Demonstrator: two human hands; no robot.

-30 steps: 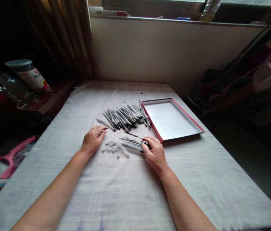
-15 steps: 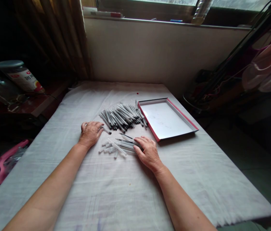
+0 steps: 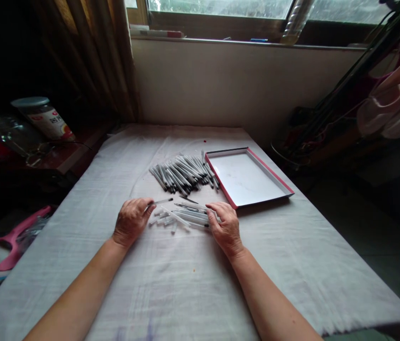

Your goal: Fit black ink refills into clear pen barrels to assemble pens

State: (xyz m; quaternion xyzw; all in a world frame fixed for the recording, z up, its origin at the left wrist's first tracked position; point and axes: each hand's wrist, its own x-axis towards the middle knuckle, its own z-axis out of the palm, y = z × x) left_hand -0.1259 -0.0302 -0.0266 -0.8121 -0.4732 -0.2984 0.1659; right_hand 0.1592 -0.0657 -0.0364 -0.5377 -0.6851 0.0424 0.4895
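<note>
Pointing rightward, crosswise: held pen [image 3: 162,201]

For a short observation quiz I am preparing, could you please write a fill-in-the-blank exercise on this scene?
1. The left hand holds a pen whose free end is ____ in colour.
2. The smaller heap of pen parts lies mostly ____ the left hand and the right hand.
3. The shallow tray lies to the ____ of the larger pen pile.
Missing words: black, between, right.
</note>
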